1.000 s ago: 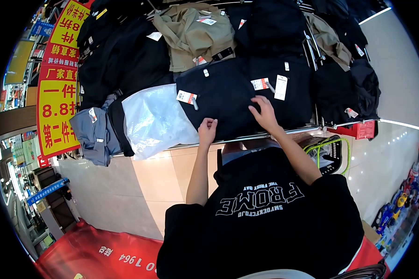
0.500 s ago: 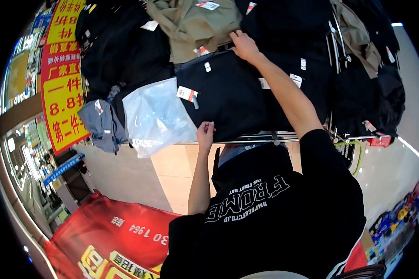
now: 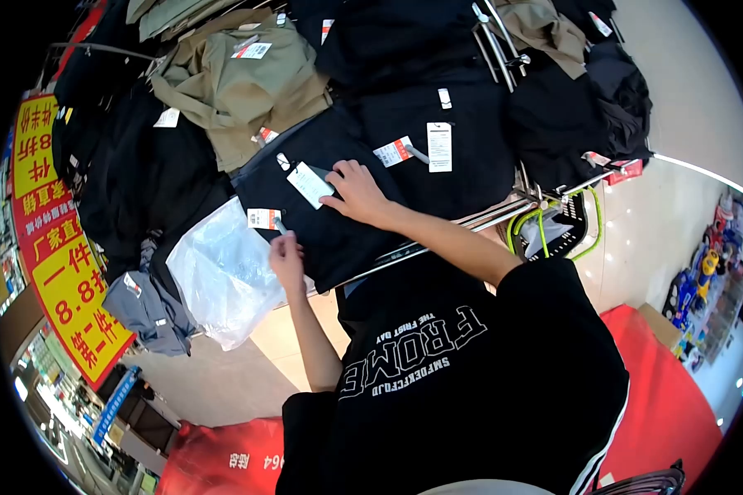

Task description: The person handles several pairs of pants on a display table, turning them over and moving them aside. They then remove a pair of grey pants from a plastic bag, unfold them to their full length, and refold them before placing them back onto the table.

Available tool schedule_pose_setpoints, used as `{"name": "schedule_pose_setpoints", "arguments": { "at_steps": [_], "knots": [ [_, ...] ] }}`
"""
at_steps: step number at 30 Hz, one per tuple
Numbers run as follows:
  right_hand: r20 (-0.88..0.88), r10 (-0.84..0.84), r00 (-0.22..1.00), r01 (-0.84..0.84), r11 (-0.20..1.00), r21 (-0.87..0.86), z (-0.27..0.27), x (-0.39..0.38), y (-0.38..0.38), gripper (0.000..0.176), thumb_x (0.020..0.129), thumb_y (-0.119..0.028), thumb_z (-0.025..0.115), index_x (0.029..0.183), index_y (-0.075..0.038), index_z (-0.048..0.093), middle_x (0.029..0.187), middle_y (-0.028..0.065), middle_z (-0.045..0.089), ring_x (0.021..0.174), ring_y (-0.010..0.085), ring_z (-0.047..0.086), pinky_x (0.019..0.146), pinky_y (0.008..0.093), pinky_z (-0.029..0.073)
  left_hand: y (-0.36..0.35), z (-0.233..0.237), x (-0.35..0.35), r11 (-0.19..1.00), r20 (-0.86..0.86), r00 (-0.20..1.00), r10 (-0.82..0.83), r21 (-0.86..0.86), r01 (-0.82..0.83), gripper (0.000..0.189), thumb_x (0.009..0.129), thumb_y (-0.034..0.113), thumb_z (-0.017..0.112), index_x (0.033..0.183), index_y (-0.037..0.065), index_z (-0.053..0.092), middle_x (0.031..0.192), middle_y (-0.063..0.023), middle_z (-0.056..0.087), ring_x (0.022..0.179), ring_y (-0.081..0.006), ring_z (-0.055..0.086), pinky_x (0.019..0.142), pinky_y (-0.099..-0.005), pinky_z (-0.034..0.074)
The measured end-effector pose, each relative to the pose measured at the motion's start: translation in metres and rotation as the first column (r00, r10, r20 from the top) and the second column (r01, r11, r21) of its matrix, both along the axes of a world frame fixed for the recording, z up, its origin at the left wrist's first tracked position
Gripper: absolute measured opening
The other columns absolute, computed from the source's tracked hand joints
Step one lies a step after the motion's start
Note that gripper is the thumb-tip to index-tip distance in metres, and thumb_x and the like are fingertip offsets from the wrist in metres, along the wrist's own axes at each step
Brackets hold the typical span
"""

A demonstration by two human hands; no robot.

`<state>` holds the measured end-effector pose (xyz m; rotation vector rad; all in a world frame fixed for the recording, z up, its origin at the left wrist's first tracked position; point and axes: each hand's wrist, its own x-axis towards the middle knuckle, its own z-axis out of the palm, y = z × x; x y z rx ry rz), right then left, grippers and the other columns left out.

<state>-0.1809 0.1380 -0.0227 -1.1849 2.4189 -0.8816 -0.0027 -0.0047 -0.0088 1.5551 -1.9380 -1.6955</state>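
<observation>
A folded black garment lies on the rack in front of me. My right hand rests over it, thumb and fingers closed at the edge of a white hang tag. Lower left, my left hand has its fingers curled together just below a grey security pin and an orange-and-white price tag. What those fingers hold, if anything, is hidden. A clear plastic bag lies beside the left hand.
An olive garment and more black garments with tags cover the rack. A grey garment hangs at the left, near a yellow-and-red sign. A black basket with green edges stands beyond the metal rail at right.
My right hand has come down from the garment's top edge to the white hang tag, which now lies face up. My left hand is nearer the security pin. The view has turned.
</observation>
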Motion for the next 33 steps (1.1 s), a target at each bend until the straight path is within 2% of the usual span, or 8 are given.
{"name": "schedule_pose_setpoints", "arguments": {
  "at_steps": [3,6,13,15,19,23,29,33],
  "knots": [
    [-0.009,-0.368,0.930,0.361,0.918,-0.161,0.010,0.005,0.017,0.040,0.077,-0.026,0.071,0.106,-0.001,0.056,0.114,0.0185,0.048,0.106,0.0357,0.048,0.088,0.0439,0.039,-0.045,-0.047,0.002,0.925,0.004,0.996,0.085,-0.373,-0.078,0.029,0.087,0.025,0.067,0.100,0.000,0.058,0.086,-0.0079,0.060,0.073,-0.0134,0.055,0.063,-0.0253,0.045],
    [-0.024,-0.532,0.847,0.526,0.843,-0.114,-0.009,-0.003,0.027,0.046,0.077,-0.024,0.071,0.111,-0.001,0.051,0.116,0.0193,0.048,0.107,0.0366,0.047,0.090,0.0447,0.039,-0.068,-0.069,-0.006,0.940,0.133,0.965,0.224,-0.291,-0.178,0.043,0.082,0.023,0.072,0.110,-0.005,0.053,0.104,-0.0157,0.060,0.089,-0.0222,0.059,0.080,-0.0315,0.048],
    [0.164,-0.505,0.848,0.508,0.861,0.024,-0.014,-0.022,0.011,0.055,0.079,-0.034,0.071,0.114,0.002,0.050,0.105,0.0214,0.058,0.097,0.0386,0.058,0.083,0.0430,0.048,-0.076,-0.066,-0.014,0.957,0.298,0.928,0.225,-0.248,-0.153,0.060,0.076,0.027,0.078,0.114,-0.009,0.051,0.109,-0.0212,0.060,0.099,-0.0283,0.060,0.088,-0.0359,0.047],
    [0.314,-0.599,0.737,0.550,0.801,0.238,-0.015,-0.033,0.004,0.065,0.078,-0.048,0.069,0.114,0.003,0.052,0.091,0.0211,0.063,0.088,0.0399,0.061,0.079,0.0437,0.049,-0.082,-0.064,-0.011,0.966,0.353,0.917,0.187,-0.238,-0.106,0.056,0.075,0.025,0.078,0.112,-0.010,0.053,0.107,-0.0201,0.062,0.097,-0.0267,0.061,0.087,-0.0347,0.047],
    [0.258,-0.533,0.806,0.428,0.825,0.370,-0.014,-0.050,-0.004,0.065,0.077,-0.054,0.067,0.108,0.003,0.058,0.099,0.0249,0.064,0.093,0.0401,0.062,0.080,0.0450,0.050,-0.093,-0.046,-0.017,0.900,-0.016,0.959,0.283,0.351,-0.260,0.035,0.081,0.007,0.070,0.110,-0.009,0.057,0.104,-0.0133,0.065,0.093,-0.0204,0.062,0.084,-0.0304,0.048],
    [0.114,-0.391,0.913,0.385,0.920,0.078,-0.035,-0.059,-0.008,0.057,0.077,-0.050,0.068,0.099,0.003,0.062,0.092,0.0258,0.062,0.089,0.0404,0.061,0.079,0.0460,0.049,-0.082,-0.029,-0.026,0.917,-0.174,0.950,0.259,0.353,-0.185,0.030,0.086,0.002,0.061,0.116,-0.001,0.055,0.107,-0.0097,0.064,0.095,-0.0180,0.061,0.086,-0.0311,0.047],
    [0.299,-0.502,0.811,0.415,0.856,0.309,-0.004,-0.071,-0.026,0.071,0.076,-0.050,0.072,0.111,0.007,0.050,0.096,0.0314,0.063,0.094,0.0459,0.061,0.083,0.0475,0.049,-0.087,-0.050,-0.025,0.980,-0.054,0.983,0.174,0.109,-0.167,0.031,0.085,0.004,0.062,0.113,-0.005,0.053,0.105,-0.0140,0.064,0.095,-0.0213,0.061,0.084,-0.0328,0.046],
    [0.190,-0.433,0.881,0.393,0.894,0.215,-0.026,-0.069,-0.032,0.070,0.075,-0.049,0.072,0.109,0.009,0.055,0.100,0.0315,0.062,0.095,0.0450,0.061,0.085,0.0460,0.048,-0.087,-0.044,-0.028,0.995,0.035,0.995,0.088,-0.046,-0.087,0.027,0.084,0.005,0.061,0.108,-0.006,0.056,0.102,-0.0145,0.065,0.093,-0.0214,0.062,0.083,-0.0324,0.047]
  ]
}}
